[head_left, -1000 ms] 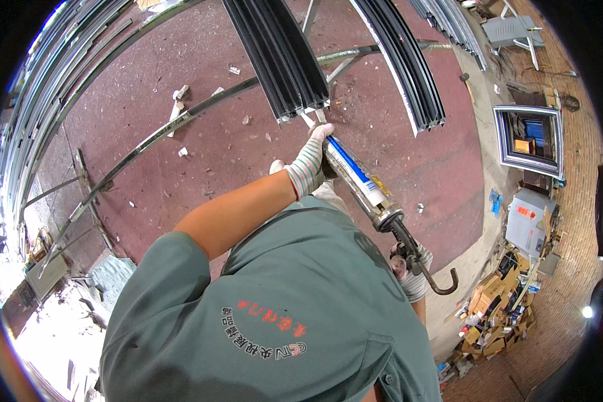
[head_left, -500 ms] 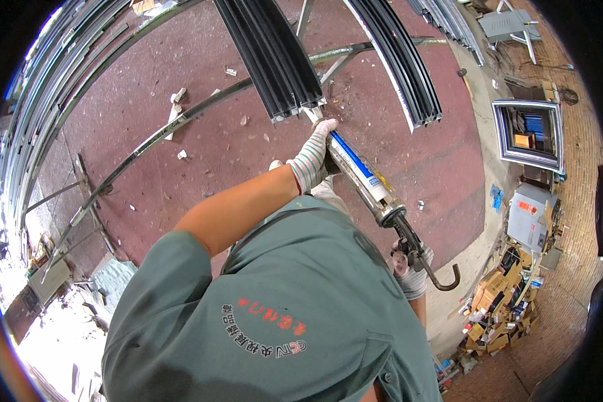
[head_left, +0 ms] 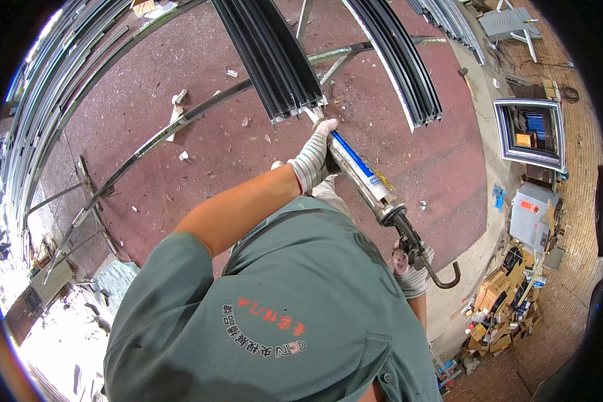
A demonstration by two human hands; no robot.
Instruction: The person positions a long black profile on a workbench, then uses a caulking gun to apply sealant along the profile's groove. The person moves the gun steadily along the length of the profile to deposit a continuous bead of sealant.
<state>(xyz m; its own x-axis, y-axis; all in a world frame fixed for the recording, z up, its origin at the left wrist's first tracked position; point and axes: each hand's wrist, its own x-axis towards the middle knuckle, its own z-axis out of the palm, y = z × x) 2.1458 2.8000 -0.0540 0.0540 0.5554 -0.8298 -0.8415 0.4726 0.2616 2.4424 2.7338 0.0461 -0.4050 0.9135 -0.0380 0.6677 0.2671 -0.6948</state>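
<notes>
A caulking gun (head_left: 359,169) with a blue and white tube in it slants across the middle of the view. My left hand (head_left: 316,149), in a white glove with a striped cuff, is closed around its front end. At the rear, my gloved right hand (head_left: 409,269) grips the handle, partly hidden behind the trigger parts and hooked rod. The pale nozzle reaches the cut end of a bundle of dark metal profiles (head_left: 275,60), at its lower right corner. Whether any sealant comes out is too small to see.
Another stack of dark profiles (head_left: 398,63) lies to the right on the rack. A curved metal rail (head_left: 211,105) crosses the reddish floor, with long profiles (head_left: 67,80) at far left. Along the right are a window frame (head_left: 529,137), a grey box (head_left: 530,216) and piled cardboard (head_left: 499,305).
Almost nothing differs. The view has shifted very slightly, while both hands keep their hold on the caulking gun and its nozzle stays at the profile ends.
</notes>
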